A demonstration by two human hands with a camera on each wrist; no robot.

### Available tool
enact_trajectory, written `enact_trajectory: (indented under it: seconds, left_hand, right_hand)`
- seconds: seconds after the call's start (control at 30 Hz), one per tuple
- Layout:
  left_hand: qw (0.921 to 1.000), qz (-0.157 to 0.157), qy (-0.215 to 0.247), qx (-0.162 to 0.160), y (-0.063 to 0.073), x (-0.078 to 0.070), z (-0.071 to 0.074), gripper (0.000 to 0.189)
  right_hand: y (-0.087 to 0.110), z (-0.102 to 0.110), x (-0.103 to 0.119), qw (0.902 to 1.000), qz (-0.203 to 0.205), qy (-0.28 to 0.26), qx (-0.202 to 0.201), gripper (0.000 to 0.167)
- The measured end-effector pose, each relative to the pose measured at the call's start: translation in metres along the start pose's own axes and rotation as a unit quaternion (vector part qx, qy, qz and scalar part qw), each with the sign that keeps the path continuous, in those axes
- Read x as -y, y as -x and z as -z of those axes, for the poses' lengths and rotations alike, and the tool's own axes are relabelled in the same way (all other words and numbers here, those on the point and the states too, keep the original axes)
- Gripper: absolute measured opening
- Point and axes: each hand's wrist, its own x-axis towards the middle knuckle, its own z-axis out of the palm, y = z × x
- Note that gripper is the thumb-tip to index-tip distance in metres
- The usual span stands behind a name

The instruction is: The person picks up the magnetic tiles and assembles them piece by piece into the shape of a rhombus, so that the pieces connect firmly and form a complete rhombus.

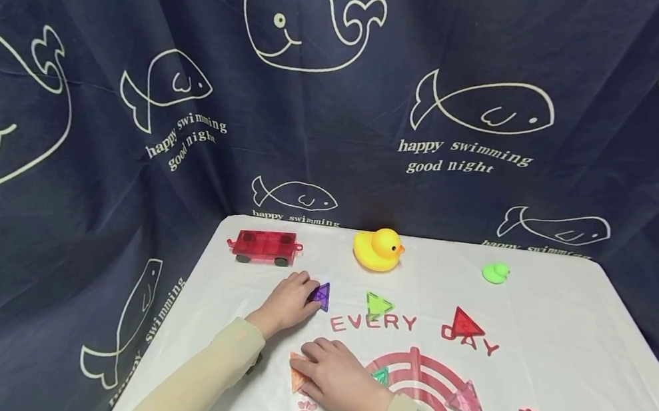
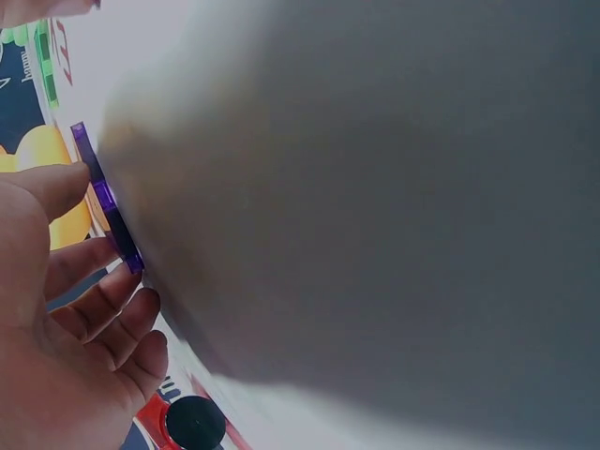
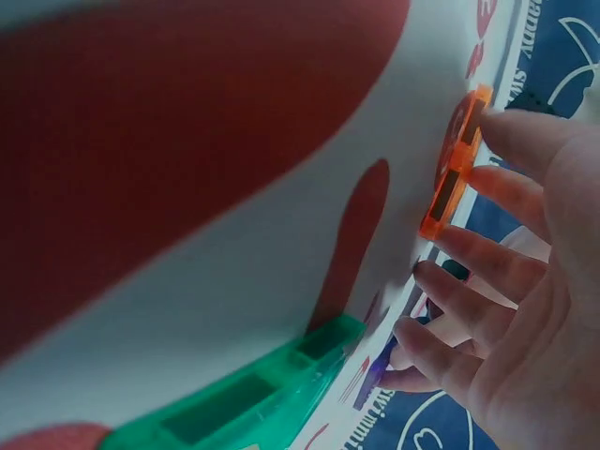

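Note:
My left hand (image 1: pixel 290 302) pinches a purple see-through triangle tile (image 1: pixel 323 296) on the white table. Seen from the left wrist, the thumb meets one part of the tile's edge (image 2: pixel 105 195) and the fingers another. Closer to me, my right hand (image 1: pixel 341 379) has its thumb and fingertips on an orange triangle tile (image 1: pixel 297 371), partly covered by the hand. The right wrist view shows this orange tile (image 3: pixel 457 167) lying flat between thumb and fingers. A green triangle tile (image 1: pixel 380 376) lies just beyond the right hand and shows large in the right wrist view.
Further triangle tiles lie about: lime green (image 1: pixel 378 304), red (image 1: pixel 465 323) and pink (image 1: pixel 467 402). Along the back stand a red wheeled car base (image 1: pixel 265 246), a yellow duck (image 1: pixel 378 249) and a small green duck (image 1: pixel 496 273). A dark blue curtain (image 1: pixel 336 139) hangs behind the table.

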Motion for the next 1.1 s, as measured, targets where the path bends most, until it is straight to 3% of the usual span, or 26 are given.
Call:
enact_trajectory:
  seconds: [0.33, 1.1]
  left_hand:
    - [0.9999, 0.008, 0.003, 0.012, -0.0019, -0.0013, 0.0002, 0.042]
    - [0.9981, 0.024, 0.054, -0.02, -0.0035, 0.0031, -0.0053, 0.034]
  right_hand:
    - [-0.0055, 0.0041, 0.004, 0.9992, 0.013, 0.036, -0.006, 0.029]
    - [-0.007, -0.002, -0.0018, 0.9975, -0.006, 0.071, 0.003, 0.032]
